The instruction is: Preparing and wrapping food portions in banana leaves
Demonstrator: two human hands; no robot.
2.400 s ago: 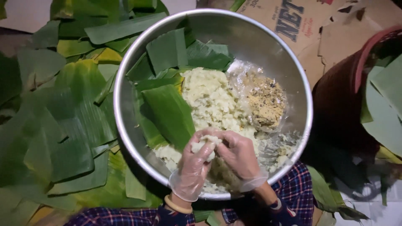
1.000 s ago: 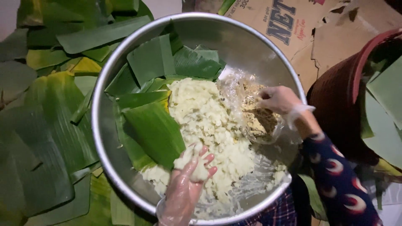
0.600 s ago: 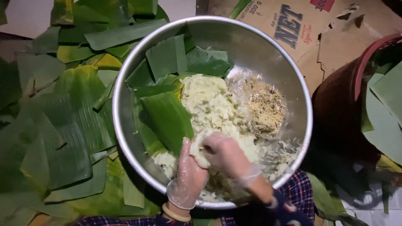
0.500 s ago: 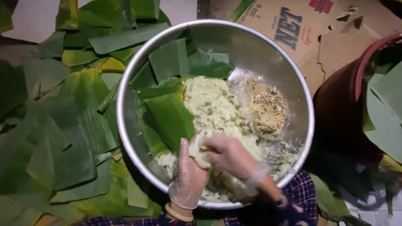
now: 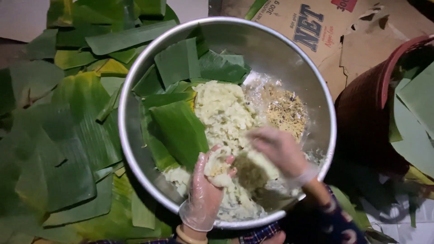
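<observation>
home food-prep floor | banana leaves [image 5: 68,135] spread, steel bowl [image 5: 312,81], cardboard [image 5: 343,31]

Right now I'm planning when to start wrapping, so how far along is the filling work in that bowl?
Done: leaf pieces line the metal bowl. In hand: the left hand cups a lump of pale mash, the right hand beside it. Left: most of the mash heap and the speckled filling remain unshaped.

Shiny smooth metal bowl [image 5: 135,149]; matt green ribbed leaves [image 5: 68,149]; crumbly pale mash [image 5: 224,110]; thin clear plastic gloves on hands [image 5: 205,199]; brown matt cardboard [image 5: 348,31].
</observation>
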